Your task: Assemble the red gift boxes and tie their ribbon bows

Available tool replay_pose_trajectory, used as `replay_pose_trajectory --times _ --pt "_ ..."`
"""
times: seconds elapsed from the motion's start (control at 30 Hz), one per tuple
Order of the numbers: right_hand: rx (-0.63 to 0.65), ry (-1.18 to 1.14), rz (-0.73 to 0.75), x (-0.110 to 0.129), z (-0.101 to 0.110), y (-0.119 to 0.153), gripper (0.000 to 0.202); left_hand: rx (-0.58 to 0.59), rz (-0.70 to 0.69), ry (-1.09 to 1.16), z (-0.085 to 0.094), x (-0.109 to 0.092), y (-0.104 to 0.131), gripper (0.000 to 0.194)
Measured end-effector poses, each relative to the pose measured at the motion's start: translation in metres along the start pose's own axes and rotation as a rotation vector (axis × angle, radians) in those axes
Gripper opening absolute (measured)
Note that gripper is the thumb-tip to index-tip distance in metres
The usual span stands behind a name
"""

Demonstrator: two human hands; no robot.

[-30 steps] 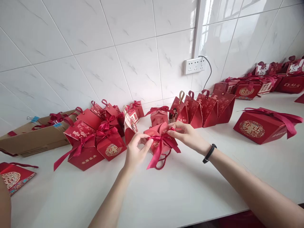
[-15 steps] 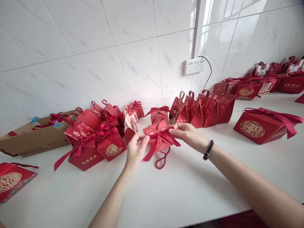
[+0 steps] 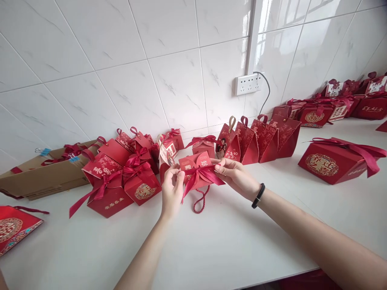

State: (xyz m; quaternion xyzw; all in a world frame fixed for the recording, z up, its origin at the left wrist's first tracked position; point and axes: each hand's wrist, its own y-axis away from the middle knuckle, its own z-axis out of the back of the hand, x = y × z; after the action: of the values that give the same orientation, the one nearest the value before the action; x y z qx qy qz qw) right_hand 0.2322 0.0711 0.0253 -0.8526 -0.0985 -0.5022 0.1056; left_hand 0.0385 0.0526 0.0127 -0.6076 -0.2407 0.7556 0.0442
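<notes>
A small red gift box (image 3: 202, 160) with overlapping petal flaps and gold lettering is tilted toward me above the table. A dark red ribbon (image 3: 203, 174) is tied across its top in a bow. My left hand (image 3: 171, 189) pinches the ribbon at the left side of the bow, its fingers close against the box. On the right, my right hand (image 3: 235, 177) has thumb and forefinger closed on the ribbon's other side; a black band circles that wrist. One ribbon tail hangs near my left hand. Below the box dangles a twisted red cord loop (image 3: 199, 206).
Several red gift boxes (image 3: 142, 189) cluster on the left beside a cardboard box (image 3: 54, 181) with clips. A row of pointed boxes (image 3: 264, 141) lines the wall. One ribboned box (image 3: 322, 163) sits at right, with more behind it. A red bag (image 3: 18, 227) lies far left.
The held box and bow have shifted slightly left and turned, so the flaps now face me more squarely. Both hands moved left a little, still pinching the ribbon.
</notes>
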Motion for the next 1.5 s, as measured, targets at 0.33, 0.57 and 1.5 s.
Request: replay_pose_trajectory --times 0.33,0.57,1.5 --pt "-0.089 -0.036 0.031 -0.009 0.000 -0.004 0.033 0.010 0.004 0.104 -0.003 0.013 -0.003 0.026" --pt "-0.126 -0.083 0.026 -0.017 -0.001 -0.005 0.039 -0.021 0.027 0.107 -0.010 0.012 0.000 0.023" --pt "0.237 0.519 0.193 -0.007 0.010 -0.004 0.067 0.007 -0.019 0.034 0.004 0.001 -0.005 0.029"
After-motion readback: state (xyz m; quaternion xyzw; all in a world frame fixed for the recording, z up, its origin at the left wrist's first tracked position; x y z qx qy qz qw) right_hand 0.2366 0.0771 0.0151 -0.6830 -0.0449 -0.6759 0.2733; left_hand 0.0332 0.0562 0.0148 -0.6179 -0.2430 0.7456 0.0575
